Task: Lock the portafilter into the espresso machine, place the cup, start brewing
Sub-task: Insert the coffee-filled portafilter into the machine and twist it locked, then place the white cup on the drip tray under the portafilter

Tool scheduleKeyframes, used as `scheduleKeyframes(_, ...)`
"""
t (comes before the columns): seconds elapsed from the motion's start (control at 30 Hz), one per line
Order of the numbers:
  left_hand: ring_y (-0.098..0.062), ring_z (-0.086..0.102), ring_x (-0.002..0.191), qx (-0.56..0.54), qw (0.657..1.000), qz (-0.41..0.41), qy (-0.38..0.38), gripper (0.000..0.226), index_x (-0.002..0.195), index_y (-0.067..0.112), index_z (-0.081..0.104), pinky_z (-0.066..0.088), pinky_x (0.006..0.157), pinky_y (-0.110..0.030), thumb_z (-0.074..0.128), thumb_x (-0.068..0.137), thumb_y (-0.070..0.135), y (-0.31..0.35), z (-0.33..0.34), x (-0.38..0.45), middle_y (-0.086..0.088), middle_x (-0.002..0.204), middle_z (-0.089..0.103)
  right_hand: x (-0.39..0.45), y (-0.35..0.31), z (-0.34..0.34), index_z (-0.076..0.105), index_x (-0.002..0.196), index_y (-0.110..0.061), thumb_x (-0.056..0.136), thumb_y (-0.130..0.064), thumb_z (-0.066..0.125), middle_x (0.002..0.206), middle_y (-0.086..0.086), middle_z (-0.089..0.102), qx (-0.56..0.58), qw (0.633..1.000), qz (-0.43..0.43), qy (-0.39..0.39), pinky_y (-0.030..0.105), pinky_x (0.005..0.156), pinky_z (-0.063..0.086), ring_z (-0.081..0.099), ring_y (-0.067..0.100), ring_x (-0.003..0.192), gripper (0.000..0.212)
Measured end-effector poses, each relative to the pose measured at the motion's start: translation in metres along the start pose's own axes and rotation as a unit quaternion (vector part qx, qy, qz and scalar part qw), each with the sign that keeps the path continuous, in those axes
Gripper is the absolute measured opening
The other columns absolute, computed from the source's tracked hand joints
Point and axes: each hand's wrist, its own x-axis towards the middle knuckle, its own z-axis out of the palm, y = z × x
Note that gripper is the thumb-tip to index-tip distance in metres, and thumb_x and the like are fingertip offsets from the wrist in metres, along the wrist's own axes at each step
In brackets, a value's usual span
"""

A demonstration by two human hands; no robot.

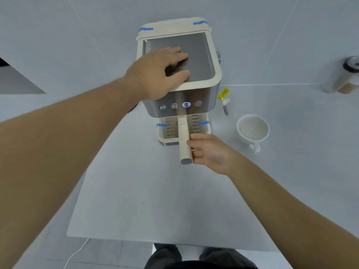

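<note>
Protruding portafilter handle point(183, 133), basket end hidden under espresso machine point(206, 94).

No legible text; yellow tag point(223, 93) on steam wand point(225, 108) too small.

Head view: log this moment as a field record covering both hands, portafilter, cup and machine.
left hand: flat, pressing on top of the espresso machine
right hand: fingers against the right side of the portafilter handle; any wrap underneath is hidden
portafilter handle: points straight forward over the drip tray
cup: white, on the table right of the machine, not on the drip tray
lit button: third from left of four, ringed blue
</note>
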Motion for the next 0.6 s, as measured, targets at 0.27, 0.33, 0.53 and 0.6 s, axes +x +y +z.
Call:
scheduleKeyframes(0.27,-0.017,0.063,0.094,-0.13,0.989,-0.049,0.045,0.023,0.106,0.011,0.072,0.051,0.091,-0.031,0.06,0.095,0.027,0.053,0.006,-0.045,-0.002,0.1,0.072,-0.042,-0.023,-0.047,0.068,0.113,-0.009,0.094,-0.014,0.062,0.109,0.015,0.076,0.016,0.998,-0.039,0.037,0.039,0.096,0.054,0.073,0.028,0.101,0.021)
scheduleKeyframes(0.33,-0.006,0.064,0.106,-0.192,0.976,-0.082,0.066,0.026,0.118,0.024,0.073,0.047,0.091,-0.014,0.064,0.094,0.028,0.073,0.012,-0.065,0.011,0.111,0.074,-0.053,-0.03,-0.061,0.068,0.114,-0.011,0.095,-0.016,0.061,0.109,0.011,0.077,0.01,0.998,-0.058,0.038,0.037,0.095,0.053,0.074,0.025,0.101,0.021)
scheduleKeyframes(0.53,0.003,0.069,0.083,-0.451,0.87,-0.17,0.103,0.018,0.11,0.017,0.075,0.055,0.071,-0.016,0.068,0.094,0.015,0.125,0.064,-0.09,0.011,0.093,0.075,-0.08,-0.049,-0.119,0.067,0.115,-0.009,0.096,-0.015,0.055,0.112,0.012,0.075,0.019,0.99,-0.119,0.07,0.037,0.093,0.054,0.073,0.026,0.104,0.023)
scheduleKeyframes(0.6,-0.004,0.07,0.08,-0.542,0.802,-0.229,0.099,0.017,0.108,0.01,0.074,0.054,0.074,-0.015,0.063,0.095,0.008,0.139,0.094,-0.088,0.003,0.089,0.075,-0.084,-0.051,-0.14,0.066,0.113,-0.008,0.097,-0.014,0.055,0.112,0.013,0.075,0.029,0.987,-0.129,0.095,0.037,0.092,0.055,0.073,0.027,0.104,0.021)
